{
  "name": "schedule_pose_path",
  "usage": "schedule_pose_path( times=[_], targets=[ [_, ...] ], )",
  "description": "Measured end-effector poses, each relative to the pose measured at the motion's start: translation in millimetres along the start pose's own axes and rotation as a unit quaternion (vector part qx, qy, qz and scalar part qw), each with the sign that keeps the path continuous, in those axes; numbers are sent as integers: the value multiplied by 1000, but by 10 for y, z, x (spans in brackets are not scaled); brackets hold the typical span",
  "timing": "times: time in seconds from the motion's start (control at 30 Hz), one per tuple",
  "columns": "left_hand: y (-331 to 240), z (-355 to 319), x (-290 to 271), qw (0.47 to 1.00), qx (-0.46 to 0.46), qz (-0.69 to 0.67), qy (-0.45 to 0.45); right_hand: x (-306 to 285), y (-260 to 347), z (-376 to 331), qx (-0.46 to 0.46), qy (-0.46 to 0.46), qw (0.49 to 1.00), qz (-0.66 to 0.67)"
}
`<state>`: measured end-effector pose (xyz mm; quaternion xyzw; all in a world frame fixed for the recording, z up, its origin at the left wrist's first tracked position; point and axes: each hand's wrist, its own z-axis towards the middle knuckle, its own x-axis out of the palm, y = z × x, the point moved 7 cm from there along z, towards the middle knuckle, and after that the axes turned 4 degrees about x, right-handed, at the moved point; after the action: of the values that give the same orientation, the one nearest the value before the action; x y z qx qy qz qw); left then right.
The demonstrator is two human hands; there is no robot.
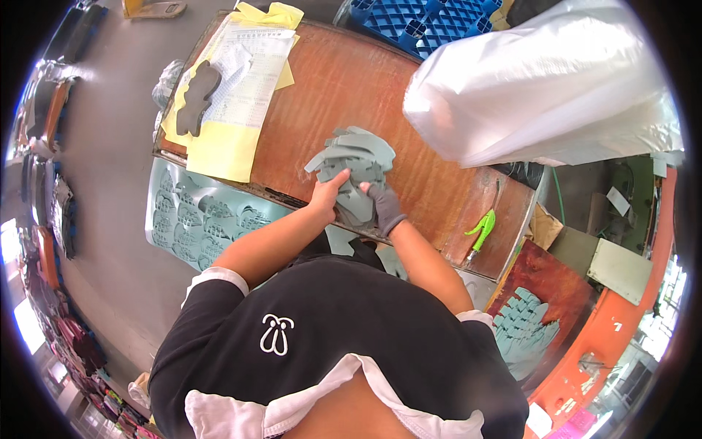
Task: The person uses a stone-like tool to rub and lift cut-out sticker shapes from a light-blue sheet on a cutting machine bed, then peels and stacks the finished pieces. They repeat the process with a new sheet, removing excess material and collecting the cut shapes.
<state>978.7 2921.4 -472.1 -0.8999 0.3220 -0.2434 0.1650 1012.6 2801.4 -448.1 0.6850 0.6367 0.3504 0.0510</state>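
A loose bundle of grey-green, flat cut foam pieces (357,152) is between my two hands, over the near side of the brown wooden table (322,95). My bare left hand (330,194) grips its left side, thumb on top. My right hand (385,208), in a dark grey glove with a bare thumb tip, grips the right side. The pieces fan out unevenly at the far end. Most of my fingers are hidden under or behind them.
Papers (245,80) and a dark grey shaped piece (199,99) lie on the left. A green air blow gun (482,230) rests on the right, beneath a large plastic-wrapped bundle (541,88). A punched sheet (197,216) lies below left; a pile of pieces (523,322) sits lower right.
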Motion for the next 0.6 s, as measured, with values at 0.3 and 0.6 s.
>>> schedule_pose_path(
  times=[0.3,0.6],
  targets=[
    [-428,-516,484,930,198,-86,296,664,1517,-895,-377,10,818,-434],
    [-160,-333,-560,833,7,529,163,-181,559,-281,-458,-91,592,-657]
  ],
)
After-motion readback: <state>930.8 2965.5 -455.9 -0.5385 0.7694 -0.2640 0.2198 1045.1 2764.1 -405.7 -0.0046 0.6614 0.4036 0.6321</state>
